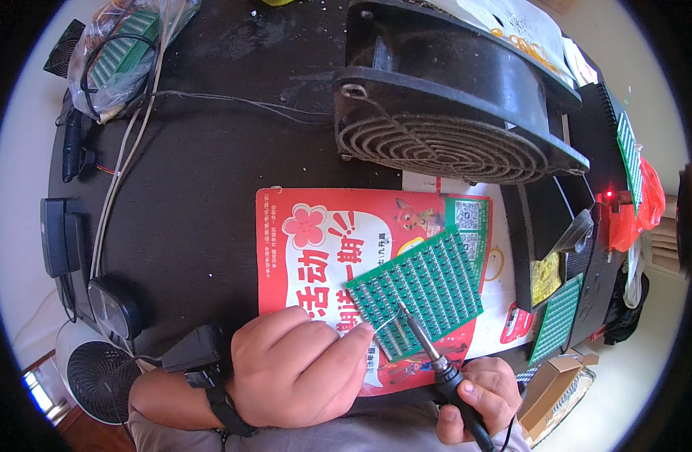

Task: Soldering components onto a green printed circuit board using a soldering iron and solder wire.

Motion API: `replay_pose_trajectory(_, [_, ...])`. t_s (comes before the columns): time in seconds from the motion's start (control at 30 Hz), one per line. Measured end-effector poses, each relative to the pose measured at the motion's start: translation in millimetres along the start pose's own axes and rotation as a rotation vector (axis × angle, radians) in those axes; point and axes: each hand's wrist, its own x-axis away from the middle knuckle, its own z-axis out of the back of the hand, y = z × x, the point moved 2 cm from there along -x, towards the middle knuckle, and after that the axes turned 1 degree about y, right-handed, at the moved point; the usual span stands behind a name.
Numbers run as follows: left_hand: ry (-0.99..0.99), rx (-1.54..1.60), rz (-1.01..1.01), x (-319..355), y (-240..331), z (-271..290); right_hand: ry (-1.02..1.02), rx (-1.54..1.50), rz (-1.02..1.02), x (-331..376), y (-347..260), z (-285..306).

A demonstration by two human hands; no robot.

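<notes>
A green circuit board [436, 282] covered in rows of small parts lies tilted on a red and white printed sheet [286, 233]. My right hand [489, 399] is wrapped round the dark handle of a soldering iron [425, 337], whose tip meets the board near its middle. From the left, my left hand [293, 369] pinches a thin length of solder wire [385, 324] between thumb and forefinger. The wire's end reaches close to the iron's tip; whether they touch is too small to tell. A black strap [225, 403] circles my left wrist.
A large black fan [444, 124] with a wire grille stands beyond the board. Right of it is an iron holder with a yellow sponge [546, 280], beside another green board [558, 320]. Cables and a plastic bag of boards [127, 49] lie at left. A cardboard box [553, 395] sits lower right.
</notes>
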Motion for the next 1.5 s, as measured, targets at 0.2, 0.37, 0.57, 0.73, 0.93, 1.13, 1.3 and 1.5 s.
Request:
replay_pose_trajectory(0.2, [-0.013, -0.014, 0.006, 0, 0, -1, 0.014, -0.035, 0.011, 3, 1, 0])
replay_pose_trajectory(0.37, [-0.011, -0.010, 0.011, 0, 1, -4, 0.013, -0.002, 0.003, 4, 0, 1])
replay_pose_trajectory(0.57, [0.005, 0.039, 0.072, 2, 0, -2, 0.028, -0.010, 0.014, 3, 0, 0])
replay_pose_trajectory(0.73, [0.000, 0.048, 0.056, 2, 0, -4, 0.026, -0.004, 0.039, 3, 2, -1])
replay_pose_trajectory(0.93, [0.000, 0.055, 0.039, 1, 0, -6, 0.055, -0.019, 0.069, 2, 3, -2])
replay_pose_trajectory(1.13, [-0.008, 0.050, 0.043, 0, -1, -2, 0.098, -0.058, 0.137, 4, 7, -4])
replay_pose_trajectory(1.3, [-0.004, 0.179, 0.219, -1, 1, 7, 0.054, -0.005, 0.084, 5, 4, -1])
replay_pose_trajectory(1.5, [-0.027, 0.131, 0.138, 0, 1, 8, 0.094, -0.066, 0.092, 6, 5, -3])
